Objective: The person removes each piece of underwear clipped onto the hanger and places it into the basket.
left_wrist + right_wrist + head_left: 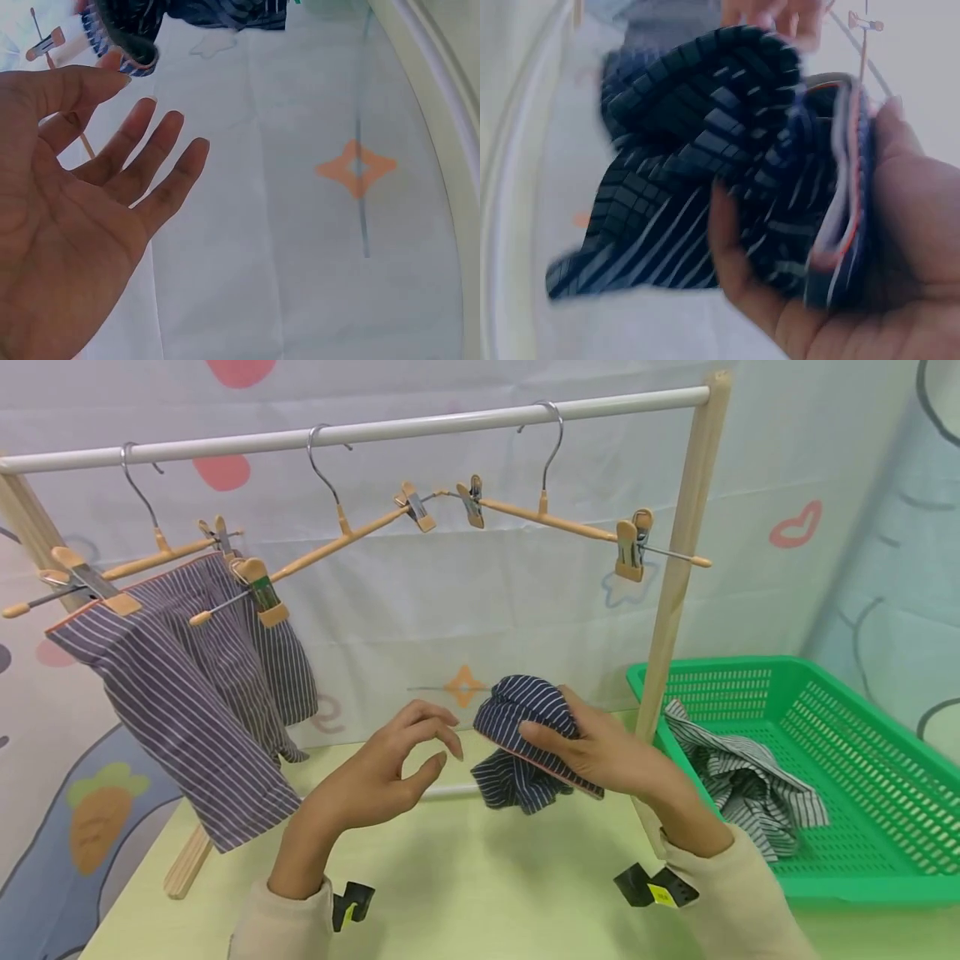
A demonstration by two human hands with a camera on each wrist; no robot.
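My right hand (611, 752) grips a bunched navy garment (528, 714) with white stripes and an orange-trimmed edge, holding it above the table. In the right wrist view the same striped garment (667, 180) is folded over on itself, with fingers and thumb curled about its trimmed edge. Left of it, my left hand (382, 764) is raised with loosely bent fingers and nothing in its grasp. The left wrist view shows that hand's palm (67, 217) below the cloth. A middle clip hanger (330, 535) and a right clip hanger (562, 522) hang bare above the hands.
Striped pants (187, 677) hang by clips from the left hanger (157, 556). All hangers hook over a white rail (450, 422) on wooden posts (682, 552). A green basket (885, 889) at right contains a crumpled grey-striped garment (750, 789). A pale table (450, 893) lies below.
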